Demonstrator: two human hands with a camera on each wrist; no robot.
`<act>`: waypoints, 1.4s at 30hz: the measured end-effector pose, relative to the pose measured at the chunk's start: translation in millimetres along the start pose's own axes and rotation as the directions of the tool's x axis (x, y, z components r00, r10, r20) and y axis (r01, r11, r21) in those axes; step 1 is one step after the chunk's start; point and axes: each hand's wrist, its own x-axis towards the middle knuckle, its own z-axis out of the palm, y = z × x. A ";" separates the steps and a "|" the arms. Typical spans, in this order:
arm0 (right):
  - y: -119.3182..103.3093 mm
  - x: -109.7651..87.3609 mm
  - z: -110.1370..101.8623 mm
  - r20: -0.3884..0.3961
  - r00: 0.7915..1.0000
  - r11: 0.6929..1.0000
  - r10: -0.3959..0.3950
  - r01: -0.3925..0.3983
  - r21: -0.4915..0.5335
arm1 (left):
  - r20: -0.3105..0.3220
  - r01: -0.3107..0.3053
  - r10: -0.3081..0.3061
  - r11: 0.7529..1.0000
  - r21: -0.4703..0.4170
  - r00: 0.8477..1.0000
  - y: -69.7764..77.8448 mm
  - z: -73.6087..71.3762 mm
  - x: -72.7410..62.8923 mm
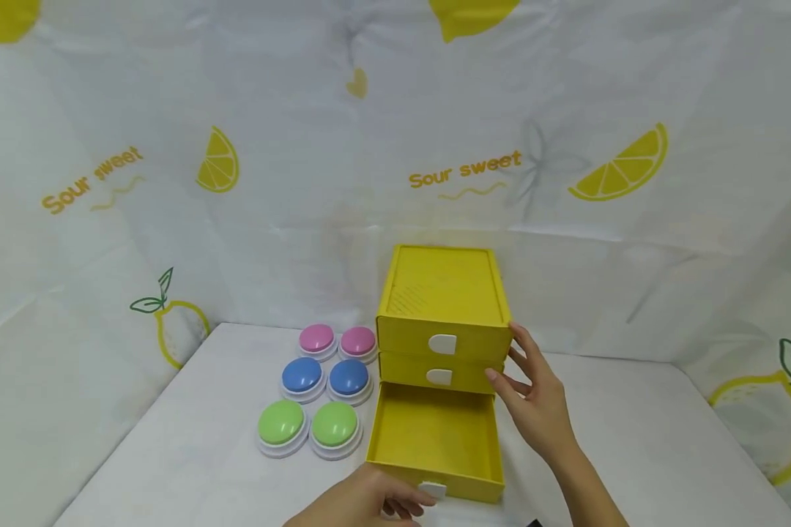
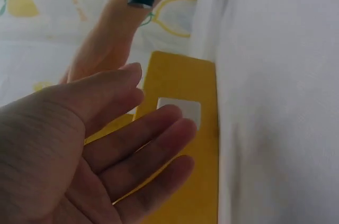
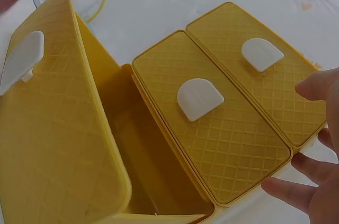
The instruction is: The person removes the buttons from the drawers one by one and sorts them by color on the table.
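Note:
A yellow drawer cabinet (image 1: 444,282) stands with its lowest drawer (image 1: 464,487) pulled out and its two upper drawers closed. The pulled-out drawer shows a bare yellow floor. My left hand (image 1: 369,499) is at that drawer's white pull tab (image 1: 433,490). In the left wrist view its loosely extended fingers lie in front of the tab (image 2: 185,112); contact is unclear. My right hand (image 1: 543,410) is at the cabinet's right side, fingers spread along the edge and thumb by the middle drawer's front. The right wrist view shows these fingers (image 3: 288,192) beside the closed drawers.
Left of the cabinet, dome buttons stand in pairs on white bases: pink (image 1: 316,337), blue (image 1: 348,377) and green (image 1: 280,421). A lemon-print cloth (image 1: 303,183) hangs behind the white table (image 1: 191,439). A small dark object (image 1: 534,523) shows at the bottom edge.

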 end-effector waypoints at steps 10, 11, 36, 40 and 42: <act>-6.1 1.0 1.5 0.005 1.000 1.000 -0.002 0.002 0.007 | -0.262 0.136 -0.132 0.991 0.000 0.956 -12.7 19.3 5.9; -6.6 1.0 1.9 0.007 1.000 1.000 -0.004 0.004 0.009 | -0.291 0.137 -0.132 0.991 -0.002 0.947 -14.9 22.1 6.2; -9.8 -3.4 5.7 -0.005 1.000 1.000 0.009 -0.009 0.004 | -0.577 0.095 0.064 0.966 0.241 0.814 -42.9 9.3 63.4; -7.4 -3.6 6.9 -0.011 1.000 1.000 0.003 -0.003 0.001 | -0.607 0.114 0.073 0.958 0.264 0.792 -49.3 -1.0 80.6; -6.1 -4.0 7.6 -0.012 1.000 1.000 0.001 -0.001 0.000 | -0.621 0.131 0.063 0.956 0.262 0.781 -52.0 -4.6 87.6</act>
